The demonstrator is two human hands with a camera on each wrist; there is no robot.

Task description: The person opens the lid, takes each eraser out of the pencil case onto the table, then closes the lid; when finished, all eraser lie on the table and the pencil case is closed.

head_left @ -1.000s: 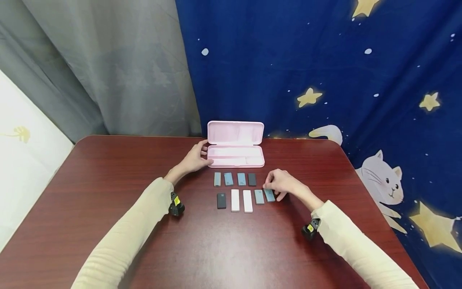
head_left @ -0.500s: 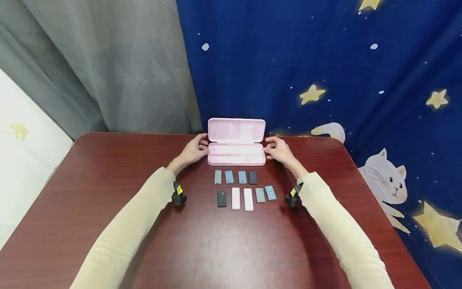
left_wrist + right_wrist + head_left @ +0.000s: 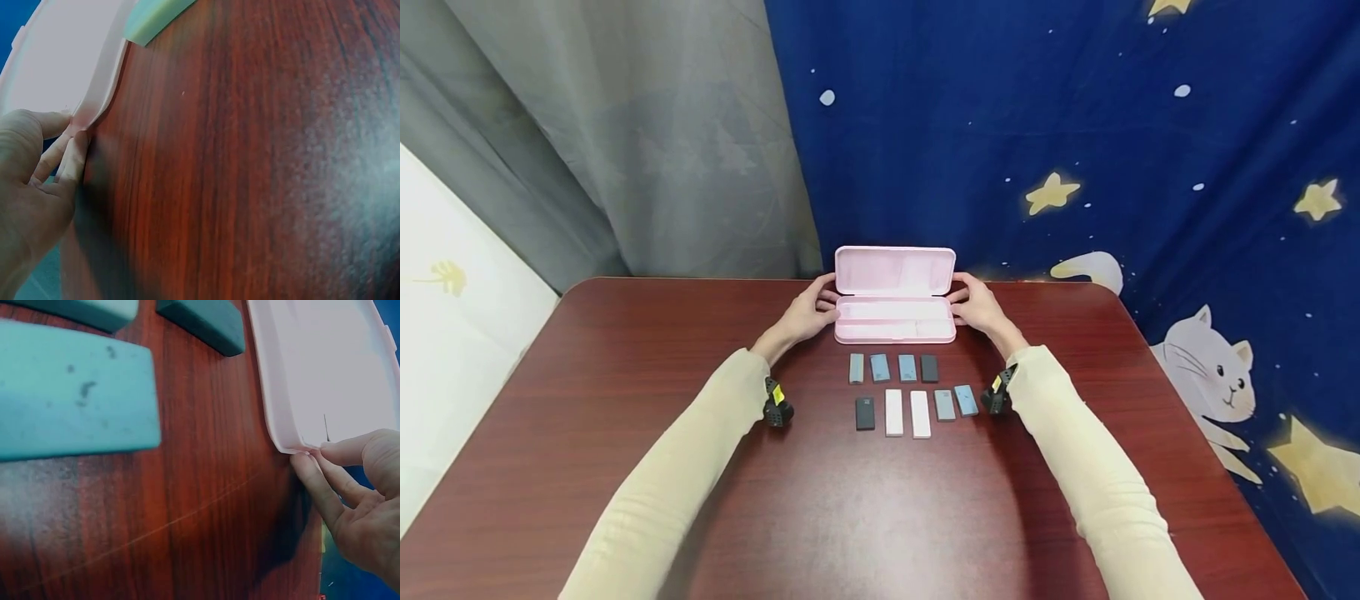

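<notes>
A pink pencil case (image 3: 895,339) lies near the table's far edge with its lid (image 3: 891,269) tipped up at the back. My left hand (image 3: 805,315) holds its left end, thumb at the rim and fingers against the outer wall, as the left wrist view shows. At the opposite end my right hand (image 3: 982,310) pinches the corner between thumb and fingers. No loose object shows inside the case. In front of it lie two rows of small eraser-like blocks, among them a blue one (image 3: 966,400), a black one (image 3: 865,413) and a white one (image 3: 893,412).
The blocks lie on a reddish-brown wooden table (image 3: 880,517), between the two forearms. A blue curtain (image 3: 925,125) with stars and a grey curtain (image 3: 685,150) hang right behind the far edge.
My right hand has left the blue block at the right end of the front row and moved up to the case's right end. The left hand stays at the left end.
</notes>
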